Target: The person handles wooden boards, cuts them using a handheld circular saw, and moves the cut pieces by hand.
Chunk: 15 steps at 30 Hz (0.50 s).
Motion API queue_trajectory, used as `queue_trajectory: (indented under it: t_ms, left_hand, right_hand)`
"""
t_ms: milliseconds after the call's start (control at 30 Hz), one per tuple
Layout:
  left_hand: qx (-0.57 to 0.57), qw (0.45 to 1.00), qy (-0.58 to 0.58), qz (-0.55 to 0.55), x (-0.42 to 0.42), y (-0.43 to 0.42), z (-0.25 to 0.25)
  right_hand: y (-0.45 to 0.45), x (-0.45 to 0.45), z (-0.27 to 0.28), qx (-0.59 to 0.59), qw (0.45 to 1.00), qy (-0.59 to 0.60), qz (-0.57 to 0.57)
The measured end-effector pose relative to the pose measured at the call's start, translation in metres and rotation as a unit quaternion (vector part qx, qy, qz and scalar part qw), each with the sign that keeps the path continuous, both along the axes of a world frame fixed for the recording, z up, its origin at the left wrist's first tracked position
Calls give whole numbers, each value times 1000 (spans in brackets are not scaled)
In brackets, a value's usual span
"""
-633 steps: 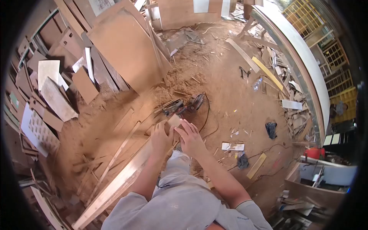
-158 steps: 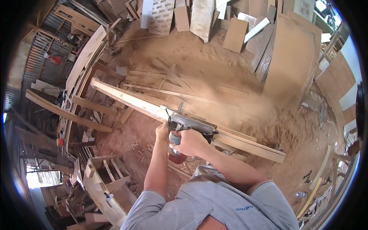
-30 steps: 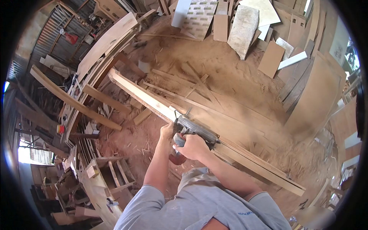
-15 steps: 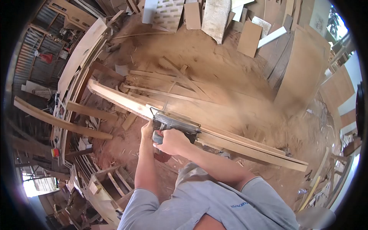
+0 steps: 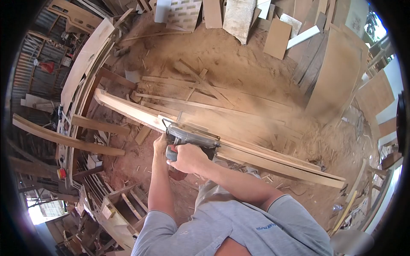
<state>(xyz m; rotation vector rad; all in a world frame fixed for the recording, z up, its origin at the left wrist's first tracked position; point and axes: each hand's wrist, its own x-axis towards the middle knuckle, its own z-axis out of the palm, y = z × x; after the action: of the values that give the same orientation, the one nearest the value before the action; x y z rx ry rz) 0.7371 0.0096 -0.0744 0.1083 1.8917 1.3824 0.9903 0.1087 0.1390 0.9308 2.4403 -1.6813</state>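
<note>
A circular saw (image 5: 192, 137) rests on a long pale timber beam (image 5: 132, 112) that runs from the upper left to the lower right. My right hand (image 5: 188, 158) is wrapped round the saw's dark and red handle. Just left of it, my left hand (image 5: 160, 144) is closed at the saw's front end, by the beam's near edge; what its fingers grip is hidden. Right of the saw, a dark lengthwise cut (image 5: 273, 160) parts the beam into two strips. Pale dust hangs beyond the saw.
Loose wooden strips (image 5: 205, 85) lie on the sawdust-covered ground past the beam. Boards and a large brown panel (image 5: 337, 68) lean at the back. On the left are stacked planks (image 5: 85, 64) and a curved timber (image 5: 64, 138); an open wooden frame (image 5: 128, 205) stands lower left.
Compared with one second ago, the saw and both hands appear further left in view, and the cut to their right looks longer. The view has also turned. Both hands keep their hold.
</note>
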Motion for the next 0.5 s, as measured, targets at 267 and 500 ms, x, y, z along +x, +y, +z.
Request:
queue_trajectory:
  t_ms: [267,500]
  left_hand:
    - [9,998,43,-50,-20,-1,2]
    - [21,999,3,-30,-39,1,3]
  right_hand:
    - [-3,-24,-8,2,1000,-16,1]
    - [-1,-43,-3,4,1000,-18,-4]
